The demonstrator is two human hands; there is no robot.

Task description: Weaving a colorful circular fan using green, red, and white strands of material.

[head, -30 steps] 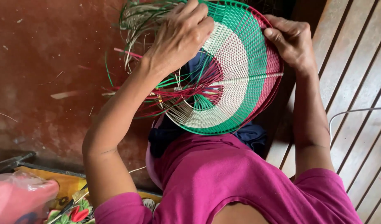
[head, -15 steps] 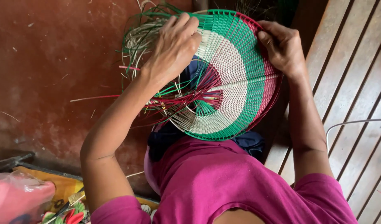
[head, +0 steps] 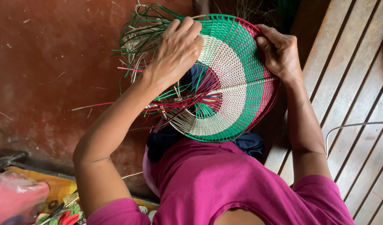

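Left hand (head: pixel 177 48) curled, fingers gripping upper rim of woven fan (head: pixel 235 83), beside loose strands (head: pixel 137 37). Right hand (head: pixel 279 52) pinching fan's far-right rim. Fan over lap, central rib running left-right, spokes fanning toward right.

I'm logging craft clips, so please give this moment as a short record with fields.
Left hand: left hand lies on the woven fan by its unwoven edge, fingers curled over the top
Right hand: right hand pinches the fan's red rim
Fan: round, with green, cream and red bands
Loose strands: loose strands fan out at the left
Surroundings: red floor, slatted wooden bench
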